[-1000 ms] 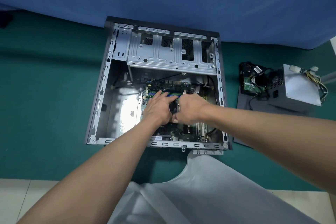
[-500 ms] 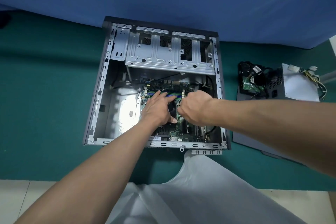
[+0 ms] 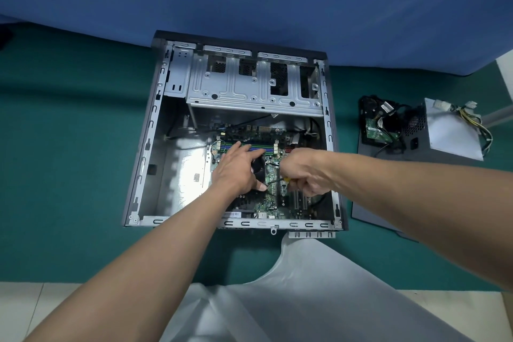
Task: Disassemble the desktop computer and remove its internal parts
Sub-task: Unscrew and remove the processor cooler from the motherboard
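item: desktop computer case [image 3: 155,147], lying on its side on the green floor mat [image 3: 69,175], side panel off, interior facing you.

contents in place: motherboard [image 3: 273,203] flat on the case floor; black cpu cooler fan [image 3: 258,168] near its middle; ram slots [image 3: 266,146] just beyond; steel drive cage [image 3: 249,86] at the far end.

already out, well apart to your right: power supply [image 3: 449,133] with its cable bundle, and a small black unit showing a green circuit board [image 3: 374,130].

left hand [image 3: 236,169]: fingers spread flat over the cooler fan, steadying it, not clamped on it.

right hand [image 3: 308,172]: fingers closed round a yellow-handled screwdriver [image 3: 277,180], tip aimed at the board just beside the cooler.

handling, as judged: the cooler is likely rigid and moderately heavy from a heatsink beneath; take it by the outer frame, not the blades. lift straight up once its fasteners are loose; its thin lead will tear if tugged. the motherboard is stiff yet fragile, so hold it by bare edges. the sheet-metal case edges may be sharp.
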